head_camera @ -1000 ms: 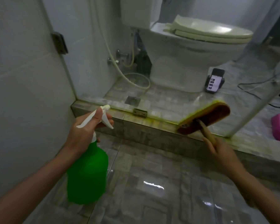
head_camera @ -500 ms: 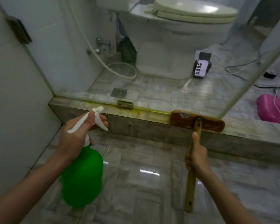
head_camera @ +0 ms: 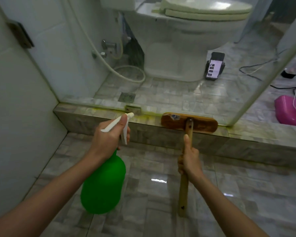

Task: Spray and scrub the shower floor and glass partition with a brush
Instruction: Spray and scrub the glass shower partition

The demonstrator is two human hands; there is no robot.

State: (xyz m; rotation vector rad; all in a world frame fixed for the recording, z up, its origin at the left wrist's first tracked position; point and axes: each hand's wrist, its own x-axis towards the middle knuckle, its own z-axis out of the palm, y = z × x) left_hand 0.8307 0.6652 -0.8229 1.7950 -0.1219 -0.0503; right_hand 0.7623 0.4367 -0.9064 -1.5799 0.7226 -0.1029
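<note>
My left hand [head_camera: 108,137] grips the white trigger head of a green spray bottle [head_camera: 102,183], its nozzle pointing at the tiled kerb [head_camera: 96,120]. My right hand [head_camera: 189,159] holds the wooden handle of a brush, thumb laid along it. The brown brush head [head_camera: 176,121] lies flat, bristles down, on top of the kerb right at the foot of the glass partition [head_camera: 178,65]. Yellow-green stains run along the glass's bottom edge. The wet grey shower floor [head_camera: 161,194] lies below my arms.
Behind the glass stand a toilet [head_camera: 186,40], a hose [head_camera: 126,72], a floor drain [head_camera: 126,97] and a phone on a stand [head_camera: 214,66]. A pink object [head_camera: 290,110] and cables lie at the right. A metal bracket [head_camera: 133,109] clamps the glass. White wall on the left.
The brush head turned from tilted against the glass to flat on the kerb and stays there. My right hand slid lower along the handle. The bottle stays aimed at the kerb.
</note>
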